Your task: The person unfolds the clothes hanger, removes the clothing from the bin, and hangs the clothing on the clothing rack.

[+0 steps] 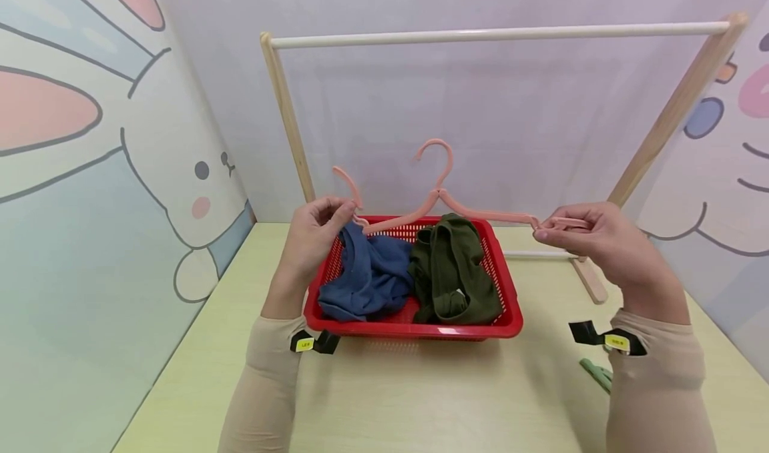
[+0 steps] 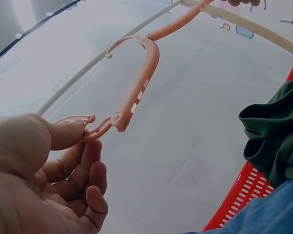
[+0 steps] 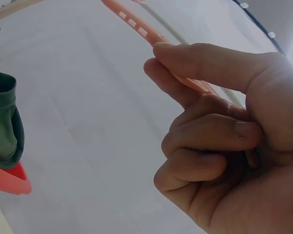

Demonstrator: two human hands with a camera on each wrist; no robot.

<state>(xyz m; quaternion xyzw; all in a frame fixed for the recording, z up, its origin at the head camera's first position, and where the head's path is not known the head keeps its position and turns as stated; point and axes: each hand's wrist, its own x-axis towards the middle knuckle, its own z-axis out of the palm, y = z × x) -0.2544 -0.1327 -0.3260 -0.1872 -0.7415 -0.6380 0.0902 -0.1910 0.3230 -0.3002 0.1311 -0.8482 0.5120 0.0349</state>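
Observation:
A pink folding clothes hanger is held up between my two hands, its hook pointing upward. My left hand pinches the hanger's jointed left end between thumb and forefinger; a curved end piece sticks up above those fingertips. At the opposite end my right hand pinches the other arm's tip, and in the right wrist view its lower fingers are curled in. Under the hanger stands a red basket with a blue garment and a dark green garment in it.
Behind the basket rises a clothes rack with a white rail and wooden posts. Its wooden foot rests on the table at right. A green piece lies partly hidden behind my right sleeve. Cartoon-printed walls flank the table.

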